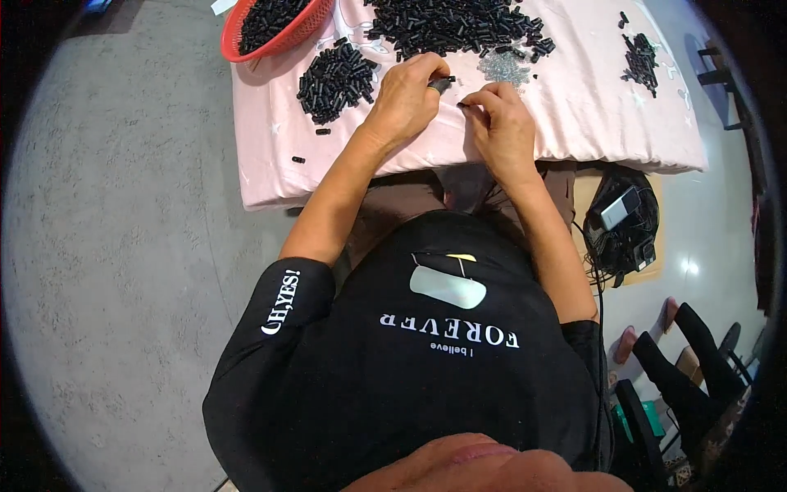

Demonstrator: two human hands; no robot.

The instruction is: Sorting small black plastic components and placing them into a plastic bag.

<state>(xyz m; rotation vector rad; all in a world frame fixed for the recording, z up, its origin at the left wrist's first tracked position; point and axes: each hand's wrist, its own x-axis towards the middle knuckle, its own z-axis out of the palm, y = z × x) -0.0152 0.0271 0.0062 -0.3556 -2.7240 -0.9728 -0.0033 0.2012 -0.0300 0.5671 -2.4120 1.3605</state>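
Observation:
My left hand (pixel 406 97) is closed around a small black cylindrical piece (pixel 443 84), whose end sticks out between thumb and fingers. Just right of it, my right hand (pixel 503 127) pinches a tiny dark part (pixel 462 105) at its fingertips; its kind is too small to make out. The two hands are close together but apart, over the pink cloth (pixel 590 115) on the table. Beyond my right hand lies a heap of small clear pieces (pixel 504 69). A pile of black cylindrical pieces (pixel 334 82) sits to the left of my left hand.
A larger black heap (pixel 451 29) spreads across the far side. At the far left stands a red basket (pixel 308 31) full of black pieces. Another small black pile (pixel 641 64) lies on the right. Cables and a device (pixel 620 208) are below the table's right edge; another person's legs (pixel 668 369) show lower right.

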